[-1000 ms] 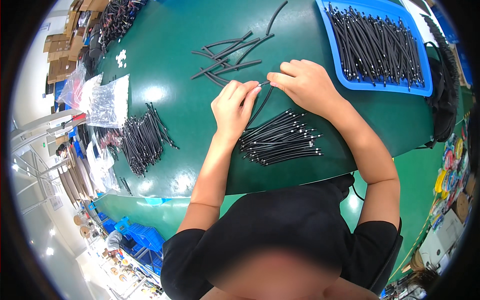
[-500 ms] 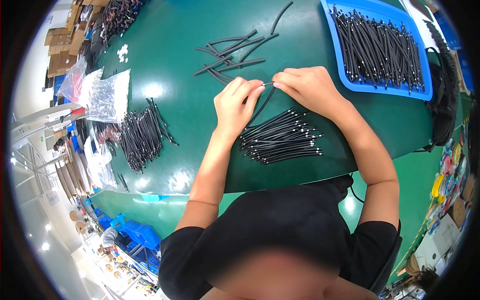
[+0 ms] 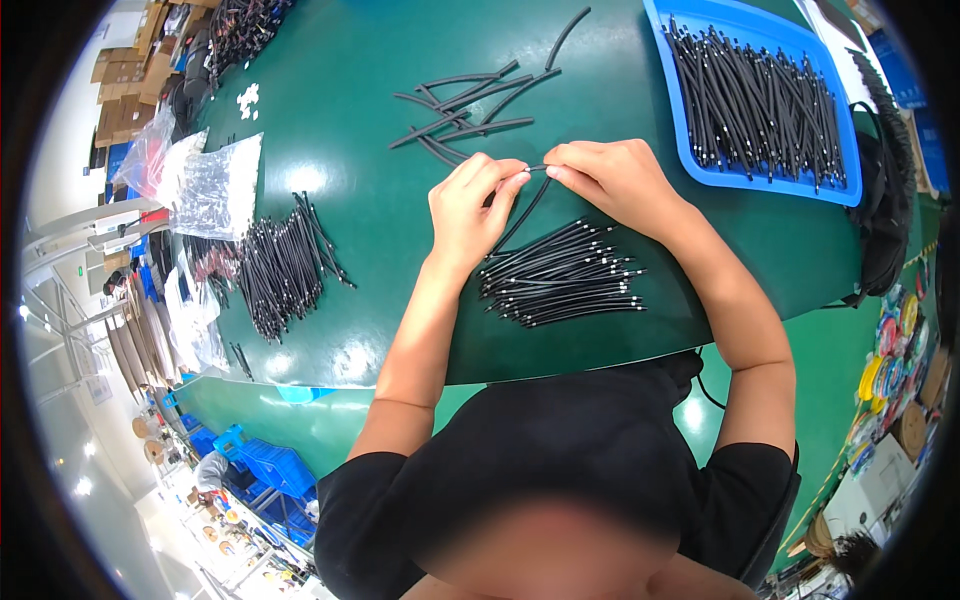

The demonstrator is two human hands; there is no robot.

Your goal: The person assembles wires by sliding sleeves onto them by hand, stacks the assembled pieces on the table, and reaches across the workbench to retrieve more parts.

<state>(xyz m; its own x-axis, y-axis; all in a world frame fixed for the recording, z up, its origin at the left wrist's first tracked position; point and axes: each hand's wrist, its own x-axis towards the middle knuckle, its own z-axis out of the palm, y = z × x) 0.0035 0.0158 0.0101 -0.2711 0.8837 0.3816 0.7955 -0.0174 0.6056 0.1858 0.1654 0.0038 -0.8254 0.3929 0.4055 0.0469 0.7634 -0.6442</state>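
Above the middle of the table, my left hand [image 3: 464, 205] and my right hand [image 3: 618, 185] meet almost fingertip to fingertip. Both are closed in a pinch on a thin black cable [image 3: 524, 212]. A short stretch of it spans the gap between the fingers, with a pale spot by my left fingertips. Its longer part slants down to the left from below my right fingertips. The gripped ends are hidden by the fingers. Just below lies a neat pile of black cables [image 3: 560, 275] with silvery ends. Several loose black tubes [image 3: 465, 100] are scattered beyond my hands.
A blue tray [image 3: 684, 140] full of short black cables stands at the far right. On the left lie another cable bundle [image 3: 285, 270], a clear plastic bag [image 3: 225, 185] and small white pieces [image 3: 247, 100]. The green table's [image 3: 400, 340] near edge curves before my body.
Both hands keep their pinch on the cable, nearly still. The whole view has shifted very slightly; nothing on the table has visibly moved.
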